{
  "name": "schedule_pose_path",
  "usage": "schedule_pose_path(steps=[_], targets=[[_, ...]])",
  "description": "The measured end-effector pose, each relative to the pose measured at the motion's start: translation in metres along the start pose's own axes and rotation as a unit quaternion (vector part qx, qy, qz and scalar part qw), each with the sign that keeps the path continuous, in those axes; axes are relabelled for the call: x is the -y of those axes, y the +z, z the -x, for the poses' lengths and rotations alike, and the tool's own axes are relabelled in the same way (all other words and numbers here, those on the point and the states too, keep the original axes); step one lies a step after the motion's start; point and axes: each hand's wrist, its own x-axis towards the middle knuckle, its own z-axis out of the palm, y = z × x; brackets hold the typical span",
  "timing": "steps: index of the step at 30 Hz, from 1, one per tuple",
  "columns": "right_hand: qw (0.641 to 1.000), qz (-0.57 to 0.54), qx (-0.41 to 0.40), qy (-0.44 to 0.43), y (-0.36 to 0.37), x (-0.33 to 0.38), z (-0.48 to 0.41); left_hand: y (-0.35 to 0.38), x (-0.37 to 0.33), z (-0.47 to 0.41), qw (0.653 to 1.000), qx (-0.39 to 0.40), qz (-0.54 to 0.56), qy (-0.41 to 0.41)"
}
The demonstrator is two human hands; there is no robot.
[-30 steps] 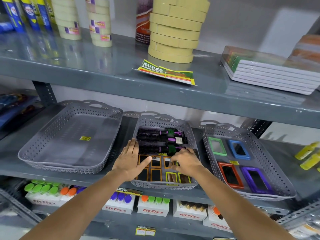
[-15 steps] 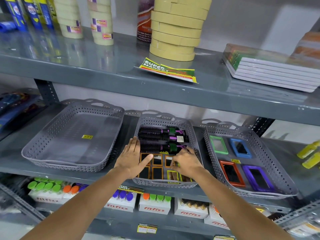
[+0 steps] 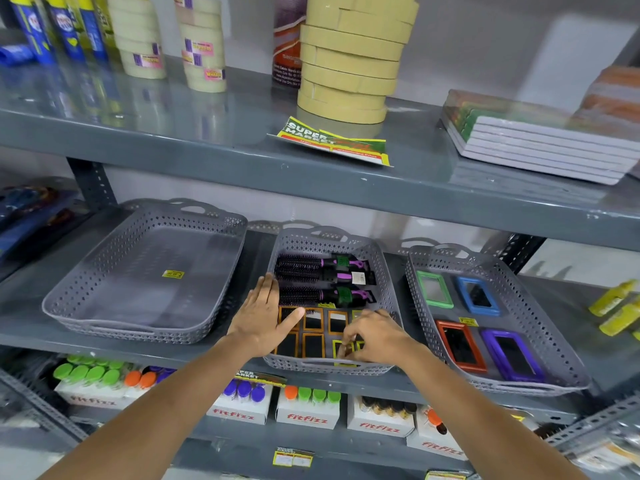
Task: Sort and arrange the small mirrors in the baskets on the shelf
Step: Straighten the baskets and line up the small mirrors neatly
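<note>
Three grey perforated baskets stand on the middle shelf. The middle basket (image 3: 388, 268) holds several small orange-framed mirrors (image 3: 313, 318) and yellow-framed mirrors (image 3: 341, 348) in front of round hair brushes (image 3: 322, 271). My left hand (image 3: 263, 320) lies flat and spread over the basket's left edge, thumb on an orange mirror. My right hand (image 3: 375, 336) is curled over the yellow mirrors, fingertips pinching one. The right basket (image 3: 412, 282) holds larger green (image 3: 434, 289), blue (image 3: 478, 296), red (image 3: 462, 346) and purple (image 3: 512, 355) framed mirrors. The left basket (image 3: 221, 306) holds only a yellow sticker.
The shelf above carries stacks of masking tape (image 3: 349, 64), a supermarket label (image 3: 332, 142) and notebooks (image 3: 540, 143). Below are boxes of coloured bottles (image 3: 306, 407). Yellow bottles (image 3: 616, 306) lie right of the baskets.
Both hands stayed in the middle basket. My right hand's fingers have curled down onto a yellow-framed mirror at the front. The view shifted slightly.
</note>
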Motion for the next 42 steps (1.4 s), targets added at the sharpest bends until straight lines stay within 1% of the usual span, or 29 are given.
schedule_pose_path(steps=[9,14,19,21,24,27,33,42], targets=[[0.999,-0.033,-0.012,0.003,0.003,0.002,-0.003,0.0,0.0,0.0,1.0,0.002,0.0,-0.002],[1.0,-0.027,-0.011,0.006,0.004,0.001,-0.003,0.0,0.0,0.0,1.0,-0.001,0.001,0.001],[0.992,-0.093,-0.068,0.048,-0.009,-0.013,0.002,0.001,0.002,0.0,1.0,-0.006,0.002,0.001],[0.994,-0.069,-0.054,0.062,-0.016,-0.025,0.008,0.001,0.002,0.0,1.0,-0.005,-0.001,0.002],[0.999,0.014,0.007,0.052,-0.018,-0.028,0.015,0.0,0.0,0.0,1.0,-0.002,0.0,0.0],[0.997,0.072,0.014,0.04,-0.013,-0.023,0.016,-0.001,-0.001,0.001,1.0,0.001,-0.001,-0.002],[0.993,0.095,0.032,0.059,-0.016,-0.017,0.012,-0.004,-0.003,0.003,1.0,0.007,-0.006,-0.004],[0.993,0.091,0.02,0.07,-0.01,-0.023,0.008,-0.005,-0.003,0.002,1.0,0.011,-0.009,-0.005]])
